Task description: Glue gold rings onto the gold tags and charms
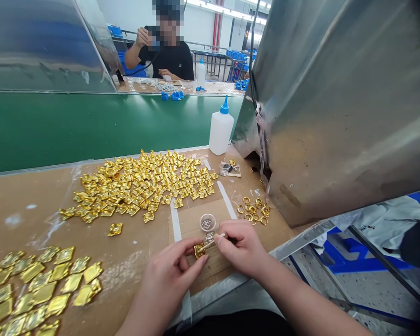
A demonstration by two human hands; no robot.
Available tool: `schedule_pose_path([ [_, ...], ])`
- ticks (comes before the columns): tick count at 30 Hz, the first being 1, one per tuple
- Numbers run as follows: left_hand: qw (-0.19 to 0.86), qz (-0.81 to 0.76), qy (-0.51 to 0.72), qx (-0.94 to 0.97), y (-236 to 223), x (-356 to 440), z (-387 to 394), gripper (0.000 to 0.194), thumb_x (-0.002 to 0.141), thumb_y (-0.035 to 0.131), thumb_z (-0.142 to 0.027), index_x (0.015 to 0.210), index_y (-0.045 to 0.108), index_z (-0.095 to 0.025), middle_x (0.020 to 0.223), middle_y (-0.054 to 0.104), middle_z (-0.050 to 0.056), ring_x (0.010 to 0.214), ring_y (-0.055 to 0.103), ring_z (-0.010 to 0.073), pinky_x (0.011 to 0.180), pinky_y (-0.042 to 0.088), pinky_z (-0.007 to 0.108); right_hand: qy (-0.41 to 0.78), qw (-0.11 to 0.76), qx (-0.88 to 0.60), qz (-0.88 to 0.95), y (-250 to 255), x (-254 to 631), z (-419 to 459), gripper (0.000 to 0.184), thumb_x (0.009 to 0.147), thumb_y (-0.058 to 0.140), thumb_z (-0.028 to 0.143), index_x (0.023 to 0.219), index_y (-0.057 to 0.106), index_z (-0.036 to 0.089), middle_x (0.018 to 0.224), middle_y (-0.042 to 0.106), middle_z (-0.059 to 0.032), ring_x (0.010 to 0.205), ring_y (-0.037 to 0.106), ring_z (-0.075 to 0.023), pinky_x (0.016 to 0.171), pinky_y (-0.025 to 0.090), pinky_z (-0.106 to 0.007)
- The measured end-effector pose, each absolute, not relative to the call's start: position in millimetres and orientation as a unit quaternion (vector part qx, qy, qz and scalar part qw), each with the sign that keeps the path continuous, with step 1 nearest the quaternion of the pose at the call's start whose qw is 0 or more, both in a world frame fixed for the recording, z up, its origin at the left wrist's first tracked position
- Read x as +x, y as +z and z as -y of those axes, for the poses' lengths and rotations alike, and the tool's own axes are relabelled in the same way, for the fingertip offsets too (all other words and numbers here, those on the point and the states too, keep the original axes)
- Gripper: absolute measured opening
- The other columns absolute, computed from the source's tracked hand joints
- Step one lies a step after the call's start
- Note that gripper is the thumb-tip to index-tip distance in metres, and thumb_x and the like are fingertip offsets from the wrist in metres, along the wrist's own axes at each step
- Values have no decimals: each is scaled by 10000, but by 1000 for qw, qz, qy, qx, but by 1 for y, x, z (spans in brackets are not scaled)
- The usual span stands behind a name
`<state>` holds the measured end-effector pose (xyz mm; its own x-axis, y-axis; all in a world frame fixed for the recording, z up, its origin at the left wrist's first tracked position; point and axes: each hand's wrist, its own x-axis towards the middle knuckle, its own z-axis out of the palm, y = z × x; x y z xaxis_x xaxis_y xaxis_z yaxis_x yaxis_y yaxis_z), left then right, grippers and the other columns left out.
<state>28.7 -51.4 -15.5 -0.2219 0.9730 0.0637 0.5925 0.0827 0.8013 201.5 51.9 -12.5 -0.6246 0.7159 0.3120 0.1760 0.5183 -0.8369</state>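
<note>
My left hand [177, 268] pinches a small gold square charm [199, 251] between thumb and fingers, low over the cardboard. A thin pale stick [210, 243] with a whitish upper end sits in the closed fingers of my right hand [240, 247]. Its lower tip meets the charm or lies right at it; which of the two I cannot tell. Just beyond my fingers stands a small clear cup [207, 222], with another clear piece [210, 236] partly hidden by my right hand. Several gold rings [254, 210] lie to the right.
A big spread of gold charms [143, 182] covers the table's middle, and larger gold pieces [44, 291] lie front left. At the back stands a white bottle [221, 128] with a blue cap. A metal hood [336, 107] slants on the right. Across the green belt [101, 123] sits a person [173, 60].
</note>
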Motion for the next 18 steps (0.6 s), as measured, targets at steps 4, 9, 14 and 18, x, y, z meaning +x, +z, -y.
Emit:
schedule_pose_path([
  [4,262,-695,366,560,-16,28,51,264,837,714,-347,1053,817,-234,509,552,-82,435,515,143,472,403,234,423,339,-265,797,-12,205,-54,397,889,554,181,592,292,209,559,310,62,524,330,-95,541,231,-265],
  [9,267,-697,370,554,-18,28,52,275,836,724,-380,1050,820,-235,500,543,-85,436,530,147,488,438,235,357,375,-356,778,-8,204,-61,395,961,522,263,617,336,208,590,378,48,567,390,-109,579,268,-263],
  [14,284,-688,390,543,-23,24,55,323,846,734,-461,1077,819,-251,547,589,-73,441,555,144,484,469,225,201,206,-394,873,8,202,-67,384,994,562,377,671,467,194,669,535,20,649,474,-137,612,241,-287],
  [18,303,-678,389,545,-28,19,56,374,841,746,-523,1099,822,-264,545,601,-67,468,611,151,469,475,206,161,189,-453,856,20,226,-82,338,1037,527,468,841,618,207,819,651,5,756,590,-158,655,324,-279],
])
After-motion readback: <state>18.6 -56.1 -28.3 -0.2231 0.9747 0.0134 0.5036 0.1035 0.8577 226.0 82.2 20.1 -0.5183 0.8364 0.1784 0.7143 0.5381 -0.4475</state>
